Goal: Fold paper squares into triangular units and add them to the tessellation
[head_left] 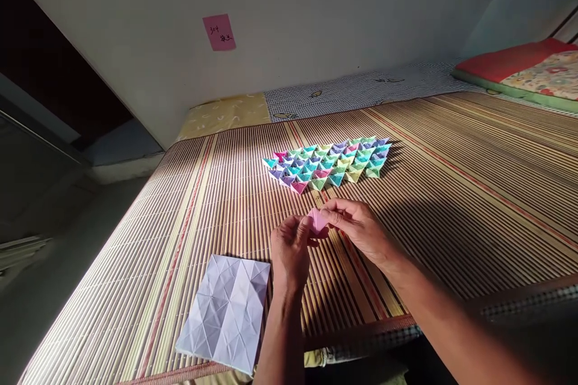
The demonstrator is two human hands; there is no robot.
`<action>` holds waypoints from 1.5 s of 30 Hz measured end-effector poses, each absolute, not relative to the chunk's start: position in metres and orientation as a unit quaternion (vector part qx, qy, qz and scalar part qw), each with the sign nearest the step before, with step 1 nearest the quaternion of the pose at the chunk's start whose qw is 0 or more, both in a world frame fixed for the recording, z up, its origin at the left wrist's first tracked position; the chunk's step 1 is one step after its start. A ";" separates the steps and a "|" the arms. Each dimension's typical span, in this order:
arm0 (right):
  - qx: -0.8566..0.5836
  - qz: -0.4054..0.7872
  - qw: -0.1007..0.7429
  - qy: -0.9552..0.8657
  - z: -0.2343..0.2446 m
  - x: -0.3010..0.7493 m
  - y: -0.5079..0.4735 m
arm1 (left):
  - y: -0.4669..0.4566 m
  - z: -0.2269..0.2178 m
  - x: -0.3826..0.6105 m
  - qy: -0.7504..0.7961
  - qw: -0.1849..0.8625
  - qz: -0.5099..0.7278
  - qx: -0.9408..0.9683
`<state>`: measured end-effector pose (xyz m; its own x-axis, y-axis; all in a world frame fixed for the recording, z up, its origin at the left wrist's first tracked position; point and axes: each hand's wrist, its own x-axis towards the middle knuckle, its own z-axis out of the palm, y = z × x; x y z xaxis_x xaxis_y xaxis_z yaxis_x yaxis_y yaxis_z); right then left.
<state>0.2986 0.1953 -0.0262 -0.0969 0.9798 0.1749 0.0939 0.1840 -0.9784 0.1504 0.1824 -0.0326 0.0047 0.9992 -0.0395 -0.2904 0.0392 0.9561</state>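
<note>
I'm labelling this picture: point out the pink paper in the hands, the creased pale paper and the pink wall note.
Pink paper (318, 221), head view: middle of its visible face.
Creased pale paper (227, 311), head view: middle of its top.
Pink wall note (219, 33), head view: middle of its front.

Paper boats (321, 174) on mat (135, 264), beyond sheets (228, 313)

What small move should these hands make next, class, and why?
Probably press a crease into the pink paper: the left hand and right hand both pinch it, and it seems to lack the pointed form of the folded paper pieces lined up beyond.
</note>
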 end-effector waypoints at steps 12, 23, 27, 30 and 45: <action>-0.453 0.265 0.522 -0.673 -0.025 0.301 0.192 | 0.184 -0.034 0.158 0.442 0.556 0.561 0.426; -0.411 0.609 0.526 -0.428 -0.028 0.307 0.196 | 0.184 -0.036 0.155 0.404 0.551 0.561 0.467; -0.415 0.581 0.529 -0.458 -0.023 0.301 0.193 | 0.181 -0.035 0.157 0.422 0.526 0.556 0.486; -0.416 0.548 0.545 -0.480 -0.024 0.301 0.193 | 0.181 -0.035 0.157 0.423 0.523 0.570 0.472; -0.403 0.491 0.534 -0.558 -0.016 0.311 0.191 | 0.184 -0.033 0.138 0.329 0.582 0.572 0.476</action>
